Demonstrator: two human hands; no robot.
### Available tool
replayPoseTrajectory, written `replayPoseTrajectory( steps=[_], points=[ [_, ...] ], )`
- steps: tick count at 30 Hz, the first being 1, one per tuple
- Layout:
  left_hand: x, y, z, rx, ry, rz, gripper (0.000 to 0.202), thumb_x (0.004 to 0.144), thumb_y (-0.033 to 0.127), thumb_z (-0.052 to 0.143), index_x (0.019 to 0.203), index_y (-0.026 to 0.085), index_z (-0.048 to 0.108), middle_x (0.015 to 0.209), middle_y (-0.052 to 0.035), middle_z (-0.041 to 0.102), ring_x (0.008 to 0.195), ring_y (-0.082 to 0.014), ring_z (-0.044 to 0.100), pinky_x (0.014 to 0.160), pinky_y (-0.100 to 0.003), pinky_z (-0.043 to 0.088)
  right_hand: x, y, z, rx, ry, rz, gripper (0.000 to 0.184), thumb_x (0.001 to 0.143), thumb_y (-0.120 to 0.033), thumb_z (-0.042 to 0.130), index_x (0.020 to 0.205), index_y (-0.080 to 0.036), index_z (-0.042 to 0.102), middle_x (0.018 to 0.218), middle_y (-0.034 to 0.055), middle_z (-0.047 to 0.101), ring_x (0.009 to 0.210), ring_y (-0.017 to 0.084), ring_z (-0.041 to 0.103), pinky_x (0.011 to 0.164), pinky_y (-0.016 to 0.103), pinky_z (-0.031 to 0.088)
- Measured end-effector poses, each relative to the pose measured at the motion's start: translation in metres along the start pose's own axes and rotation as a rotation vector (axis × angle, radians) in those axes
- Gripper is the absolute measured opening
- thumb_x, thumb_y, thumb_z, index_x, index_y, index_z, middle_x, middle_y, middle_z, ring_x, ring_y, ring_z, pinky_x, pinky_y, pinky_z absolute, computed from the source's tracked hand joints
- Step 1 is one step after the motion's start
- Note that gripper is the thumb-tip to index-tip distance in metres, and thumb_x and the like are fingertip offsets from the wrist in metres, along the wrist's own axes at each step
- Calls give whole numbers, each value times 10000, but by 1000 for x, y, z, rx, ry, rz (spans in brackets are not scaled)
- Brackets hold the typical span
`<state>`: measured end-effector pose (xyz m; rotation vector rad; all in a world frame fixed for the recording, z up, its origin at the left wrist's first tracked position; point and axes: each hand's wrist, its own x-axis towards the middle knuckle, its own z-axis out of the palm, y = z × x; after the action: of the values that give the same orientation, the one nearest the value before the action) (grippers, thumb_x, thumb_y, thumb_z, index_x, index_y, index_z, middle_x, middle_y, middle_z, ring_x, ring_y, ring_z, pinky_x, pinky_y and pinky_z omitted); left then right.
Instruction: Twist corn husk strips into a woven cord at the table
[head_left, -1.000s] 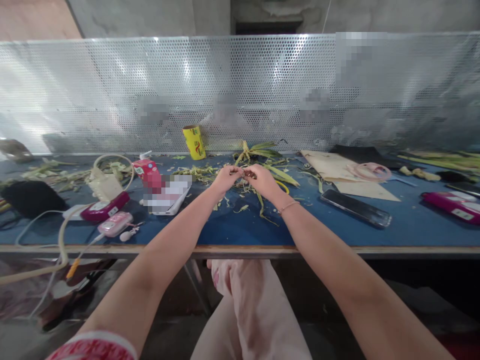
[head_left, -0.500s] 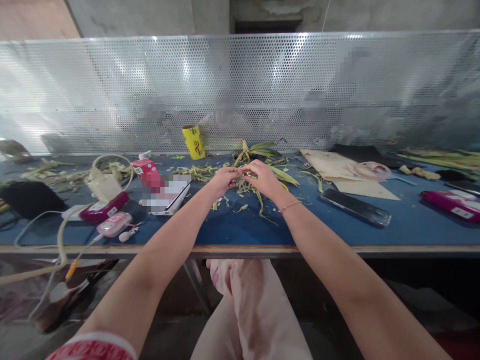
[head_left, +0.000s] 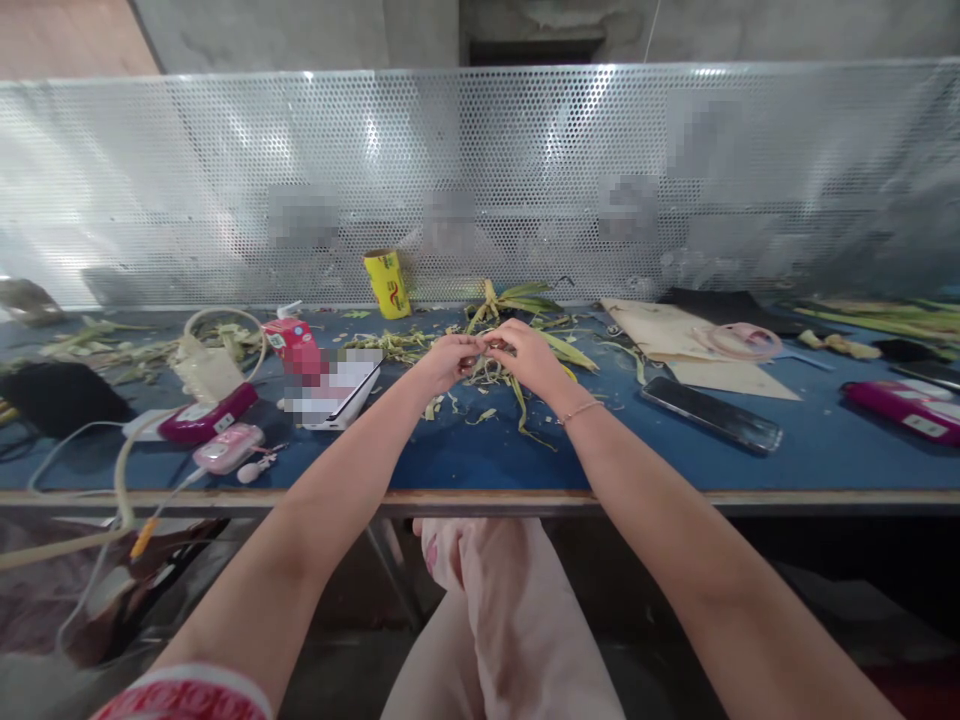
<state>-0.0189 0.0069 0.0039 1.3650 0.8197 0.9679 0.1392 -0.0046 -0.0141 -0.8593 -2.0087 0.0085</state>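
Observation:
My left hand (head_left: 453,362) and my right hand (head_left: 520,352) meet fingertip to fingertip above the blue table (head_left: 480,455). Both are closed in a pinch; whatever lies between the fingertips is too small and covered to name. Beneath and around them lies a heap of pale plant scraps (head_left: 491,372). Just behind my right hand is a plant piece (head_left: 490,298) with a pale stub and long green leaves. A yellowish strip of leaf (head_left: 525,412) trails toward me from under my right hand.
At left stand a yellow roll (head_left: 388,285), a red carton (head_left: 292,347), a propped phone (head_left: 341,390) and a pink corded device (head_left: 229,449). To the right lie a dark phone (head_left: 712,414), beige sheets (head_left: 660,330) and a purple case (head_left: 904,408). A perforated metal panel (head_left: 480,150) closes off the back.
My fingertips have shifted very slightly against each other. The arms and everything on the table look the same.

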Motion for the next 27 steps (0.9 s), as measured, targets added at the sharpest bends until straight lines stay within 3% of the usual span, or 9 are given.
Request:
replayPoseTrajectory(
  steps=[13, 27],
  points=[
    [7, -4, -4, -88, -7, -25, 139, 616, 130, 685, 717, 137, 590, 523, 26, 463, 393, -8, 288, 387, -196, 192, 1, 2, 2, 25, 30, 32, 143, 791, -226, 552, 896, -161, 624, 875, 57, 558, 801, 159, 550, 746, 313, 455],
    [2, 0, -3, -75, -4, -41, 244, 604, 118, 686, 806, 141, 552, 507, 53, 444, 376, -17, 316, 359, -174, 190, 2, 4, 4, 122, 19, 61, 124, 777, -281, 575, 831, -178, 619, 852, 44, 530, 764, 146, 530, 674, 288, 451]
  ],
)
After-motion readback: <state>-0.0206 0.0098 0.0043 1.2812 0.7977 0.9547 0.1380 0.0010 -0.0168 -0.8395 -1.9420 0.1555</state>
